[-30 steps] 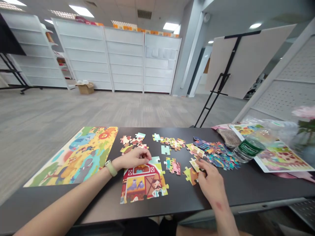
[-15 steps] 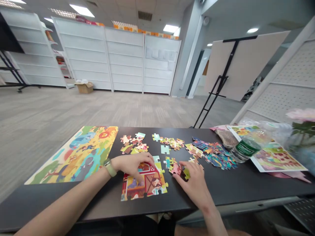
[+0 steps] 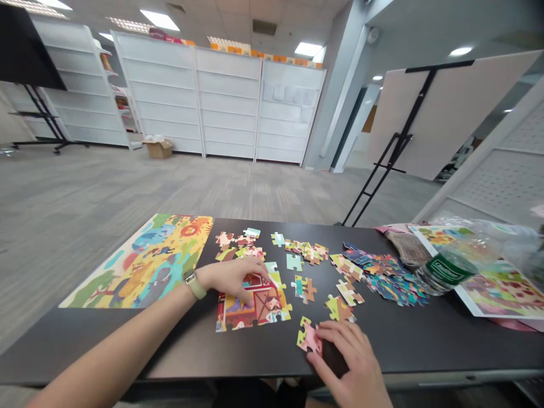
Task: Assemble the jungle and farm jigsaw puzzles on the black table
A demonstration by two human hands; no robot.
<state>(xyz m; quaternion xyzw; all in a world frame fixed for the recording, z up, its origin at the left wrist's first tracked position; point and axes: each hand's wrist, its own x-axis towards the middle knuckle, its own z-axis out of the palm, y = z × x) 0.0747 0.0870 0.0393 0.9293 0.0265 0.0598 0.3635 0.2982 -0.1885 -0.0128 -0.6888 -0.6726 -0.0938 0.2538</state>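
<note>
My left hand [image 3: 238, 279] rests over the joined part of a jigsaw puzzle [image 3: 266, 306], which shows a red barn and a figure with a moustache. Its thumb and fingers are apart and grip nothing visible. Near the table's front edge, my right hand [image 3: 352, 360] holds a pink and green puzzle piece [image 3: 310, 335] between thumb and fingers, a little right of the joined section. Between and beyond the hands lie loose pieces: a teal and brown one [image 3: 304, 288], a pale blue one [image 3: 294, 262] and a green and brown one [image 3: 339, 309].
An animal picture sheet [image 3: 148, 260] lies at the left. Right of the loose pieces are a heap of dark blue pieces [image 3: 393, 277], a tilted clear bottle with a green label [image 3: 448, 269] and a printed picture [image 3: 505, 292]. An easel [image 3: 397, 147] stands beyond the table.
My right hand has drawn the pink piece toward the table's front edge, away from the other loose pieces. My left hand stays on the joined puzzle. The view has turned slightly left.
</note>
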